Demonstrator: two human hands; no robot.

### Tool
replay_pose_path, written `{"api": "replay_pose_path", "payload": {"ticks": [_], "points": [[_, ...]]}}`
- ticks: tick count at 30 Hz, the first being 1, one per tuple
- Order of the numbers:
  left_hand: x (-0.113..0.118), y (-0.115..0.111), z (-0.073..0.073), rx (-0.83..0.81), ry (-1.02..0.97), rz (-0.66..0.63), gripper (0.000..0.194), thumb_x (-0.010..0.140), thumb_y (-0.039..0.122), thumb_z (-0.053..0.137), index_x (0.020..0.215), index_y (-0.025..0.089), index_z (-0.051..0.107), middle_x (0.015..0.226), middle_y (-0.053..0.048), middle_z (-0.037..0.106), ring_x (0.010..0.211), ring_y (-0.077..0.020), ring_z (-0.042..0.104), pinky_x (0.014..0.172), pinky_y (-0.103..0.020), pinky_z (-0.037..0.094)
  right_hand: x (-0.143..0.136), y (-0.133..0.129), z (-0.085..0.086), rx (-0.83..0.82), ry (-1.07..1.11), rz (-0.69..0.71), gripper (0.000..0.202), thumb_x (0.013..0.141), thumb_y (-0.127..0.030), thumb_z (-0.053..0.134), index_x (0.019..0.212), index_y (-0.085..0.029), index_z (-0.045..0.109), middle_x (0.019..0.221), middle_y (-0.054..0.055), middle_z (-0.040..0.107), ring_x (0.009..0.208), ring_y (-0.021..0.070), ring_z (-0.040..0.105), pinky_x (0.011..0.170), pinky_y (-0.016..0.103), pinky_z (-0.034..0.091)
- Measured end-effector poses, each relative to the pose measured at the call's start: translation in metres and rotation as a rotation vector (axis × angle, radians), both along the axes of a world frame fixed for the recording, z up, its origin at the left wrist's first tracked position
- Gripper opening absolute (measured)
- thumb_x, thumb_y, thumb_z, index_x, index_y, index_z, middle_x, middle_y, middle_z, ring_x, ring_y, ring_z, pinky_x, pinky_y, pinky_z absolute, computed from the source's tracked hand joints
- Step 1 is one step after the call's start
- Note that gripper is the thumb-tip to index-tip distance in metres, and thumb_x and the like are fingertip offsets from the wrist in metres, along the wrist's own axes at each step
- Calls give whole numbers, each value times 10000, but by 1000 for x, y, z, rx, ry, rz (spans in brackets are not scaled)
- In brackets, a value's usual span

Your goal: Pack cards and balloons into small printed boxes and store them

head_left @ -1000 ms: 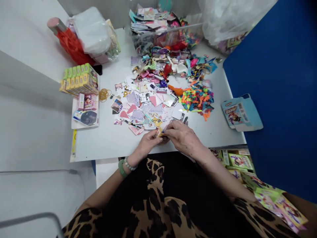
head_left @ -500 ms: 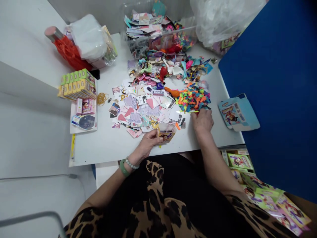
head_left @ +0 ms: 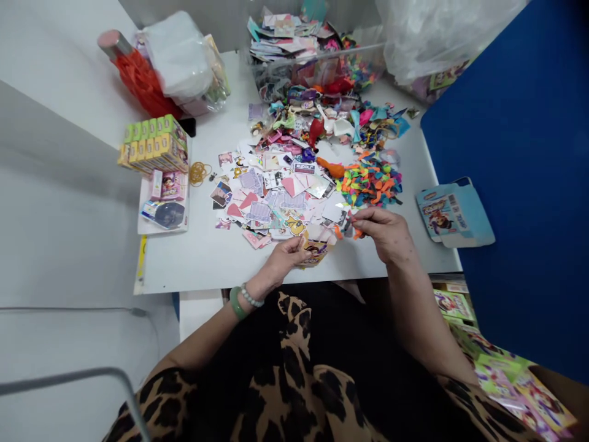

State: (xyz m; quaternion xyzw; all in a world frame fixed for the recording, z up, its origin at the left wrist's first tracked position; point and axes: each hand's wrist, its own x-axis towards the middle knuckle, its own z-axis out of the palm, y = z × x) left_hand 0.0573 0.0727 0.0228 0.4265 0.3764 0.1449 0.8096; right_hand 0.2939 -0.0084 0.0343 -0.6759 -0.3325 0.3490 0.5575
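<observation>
In my left hand [head_left: 283, 261] is a small yellow printed box [head_left: 315, 252], gripped by its left side, with its top flaps standing up. My right hand [head_left: 384, 232] is just right of the box, thumb and fingers pinched on a small balloon [head_left: 358, 233], mostly hidden by the fingertips. Behind that hand lies a heap of small bright balloons [head_left: 372, 181], with a larger orange balloon [head_left: 330, 167] at its left edge. Loose stickers and cards [head_left: 264, 199] spread across the table beyond my left hand.
Yellow and green boxes [head_left: 156, 147] stand in rows at the left, near rubber bands [head_left: 199, 174]. A clear bin [head_left: 317, 58] of cards and balloons stands at the back. An opened blue box [head_left: 453, 215] lies by the blue partition [head_left: 515, 184] at right.
My right hand has come up and toward the box from the balloon heap's front edge, now with a small balloon in its fingertips. My left hand still holds the box. The view has shifted slightly.
</observation>
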Motion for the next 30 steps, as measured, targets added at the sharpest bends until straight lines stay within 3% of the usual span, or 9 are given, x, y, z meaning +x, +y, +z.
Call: {"api": "replay_pose_path", "payload": {"ticks": [3,6,10,14,16,19,22,26,30], "points": [[2,-2,5,21,-33,17,434,655,401,939,969,155,770,945,-45,778,875,-200,708,877,-338,551,-31,7,22,57,-461,299,119,892,-243,644,827,-250,743,807,44,697,759,205,638,684,332,506],[1,-5,11,23,-44,29,370,664,377,929,909,164,750,849,-20,744,820,-205,685,826,-342,540,-58,14,32,6,-861,567,245,881,-59,537,823,-218,714,858,88,700,841,224,640,744,335,488],[-5,-5,13,18,-40,34,397,648,368,939,926,166,741,868,-34,753,859,-244,703,875,-403,548,-70,13,35,-57,-929,750,316,821,12,494,862,-213,712,836,82,724,812,231,660,750,341,492],[-13,-2,10,-79,-76,71,466,628,386,958,970,161,736,944,-59,774,868,-251,728,886,-423,559,-60,7,42,159,-777,539,319,947,-100,504,1068,-261,752,959,65,793,874,248,727,802,384,542],[-14,-1,8,-127,-85,79,497,607,403,974,966,156,737,956,-67,780,861,-251,732,867,-410,564,-54,6,45,284,-702,363,248,991,-173,546,1083,-262,758,1003,64,805,910,247,743,838,397,561],[-12,0,5,-142,-98,68,523,597,420,986,972,149,743,968,-66,783,862,-234,730,879,-393,559,-49,10,41,295,-699,174,170,992,-236,600,1041,-257,761,984,64,792,919,246,732,824,390,562],[-9,-1,3,-122,-121,75,554,569,418,1000,978,143,748,979,-62,778,894,-221,723,934,-396,541,-51,14,30,275,-850,175,151,995,-256,605,943,-254,747,898,51,758,859,229,692,768,367,525],[-12,-6,3,-173,-104,132,587,528,430,1008,972,152,744,959,-60,771,876,-229,716,924,-410,540,-61,15,24,344,-1186,189,196,983,-129,583,902,-238,725,876,43,749,777,197,615,723,355,442],[-17,-7,3,-143,-68,164,583,537,466,999,961,152,752,961,-90,765,865,-250,713,859,-398,550,-68,16,21,415,-1223,210,213,965,-81,575,980,-227,730,980,72,761,919,233,632,811,374,485]]}}
